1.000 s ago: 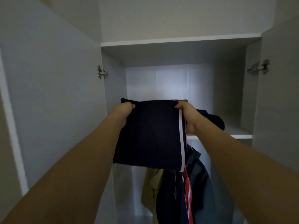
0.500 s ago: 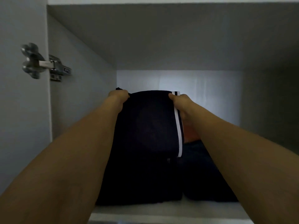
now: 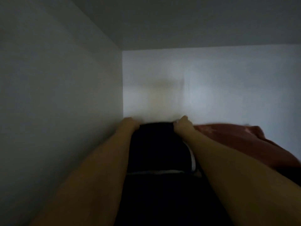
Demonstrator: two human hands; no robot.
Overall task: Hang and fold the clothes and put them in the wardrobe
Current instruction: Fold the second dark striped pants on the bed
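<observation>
Folded dark garment point(image 3: 156, 144), far corners pinched by left hand point(image 3: 129, 123) and right hand point(image 3: 181, 123), hands apart: best lowered flat into the shelf's back-left corner, beside the red garment point(image 3: 236, 137).

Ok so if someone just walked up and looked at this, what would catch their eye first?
Probably the two bare forearms reaching deep into the dim wardrobe compartment, the left hand and right hand gripping the far corners of a folded dark garment with a white stripe. Next, the red cloth bunched just right of it, the only colour against the pale back wall.

Two bare forearms point(image 3: 91, 168), no sleeves visible
</observation>
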